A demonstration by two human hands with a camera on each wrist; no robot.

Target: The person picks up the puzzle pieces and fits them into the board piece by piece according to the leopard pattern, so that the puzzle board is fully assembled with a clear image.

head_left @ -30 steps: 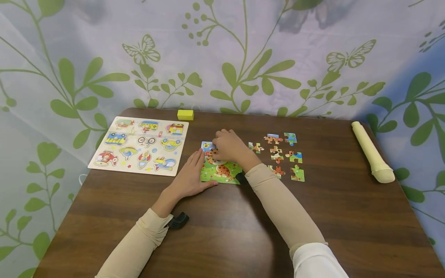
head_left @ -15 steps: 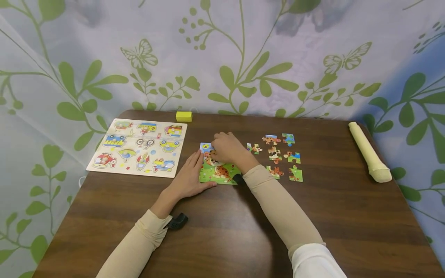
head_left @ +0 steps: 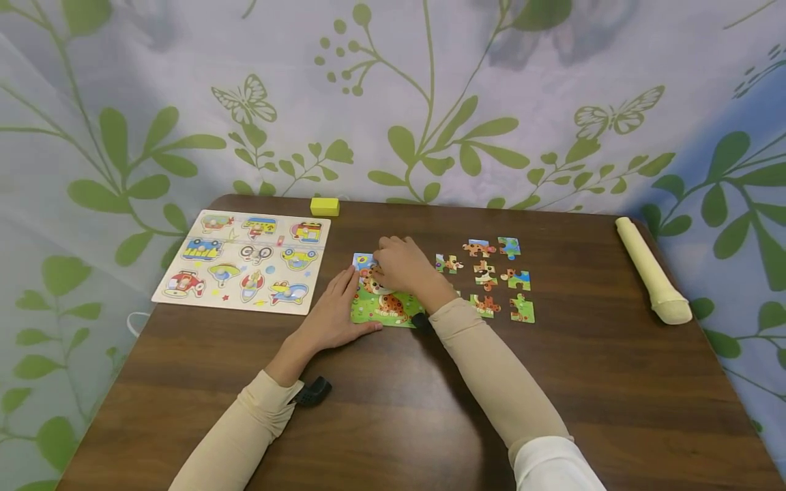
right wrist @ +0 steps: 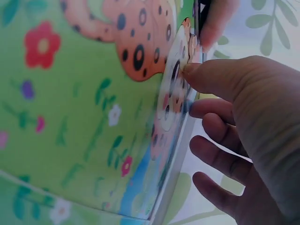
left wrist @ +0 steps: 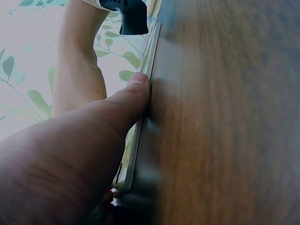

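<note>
A picture puzzle board with a spotted leopard on green grass lies at mid-table. My left hand rests at its near left corner, fingers straight along the left side and thumb against the front edge. In the left wrist view the thumb touches the board's rim. Over the upper part of the board, my right hand pinches a spotted orange puzzle piece between thumb and forefinger, close on the leopard's face. Its other fingers are bent past the board's edge. Much of this piece is hidden by the fingers.
Several loose jigsaw pieces lie right of the board. A wooden peg puzzle with vehicles lies to the left, a yellow block behind it. A pale yellow microphone-shaped object lies at the table's right side. Patterned fabric hangs behind.
</note>
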